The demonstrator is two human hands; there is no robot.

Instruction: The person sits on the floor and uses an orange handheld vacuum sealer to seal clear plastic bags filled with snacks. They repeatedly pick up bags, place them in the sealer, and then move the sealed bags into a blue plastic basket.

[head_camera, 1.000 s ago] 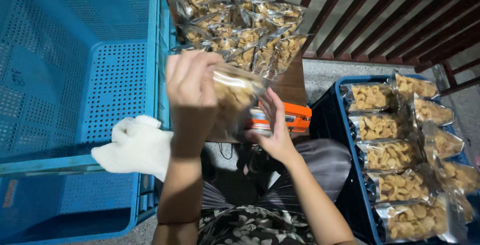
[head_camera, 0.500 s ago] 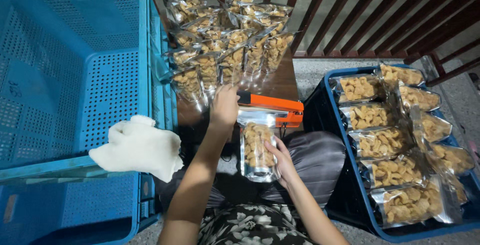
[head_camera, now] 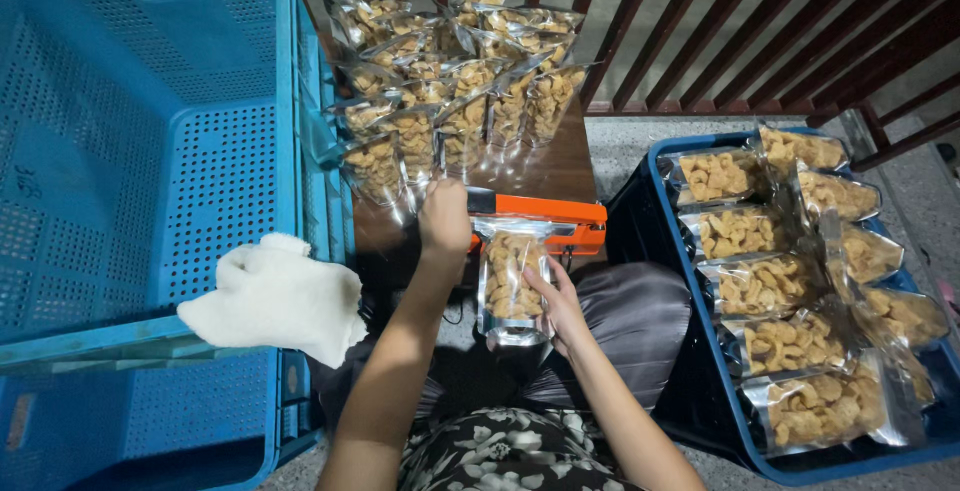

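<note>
Your left hand (head_camera: 444, 219) pressed down on the orange sealer (head_camera: 560, 223) at the near edge of the desk (head_camera: 560, 166). Your right hand (head_camera: 558, 303) gripped the clear snack bag (head_camera: 510, 276) by its side — the bag's top lay under the sealer's bar, above your lap. Sealed bags (head_camera: 450, 81) were piled just beyond; a white cloth (head_camera: 275, 296) hung on the blue crate (head_camera: 150, 151) to your left.

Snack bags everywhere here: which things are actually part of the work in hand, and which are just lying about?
In use:
- left hand pressing the orange sealer
- right hand holding the snack bag at the sealer
- pile of bags on the table
- bags in the blue tray

Lying about:
- white cloth
- big blue crate
</note>
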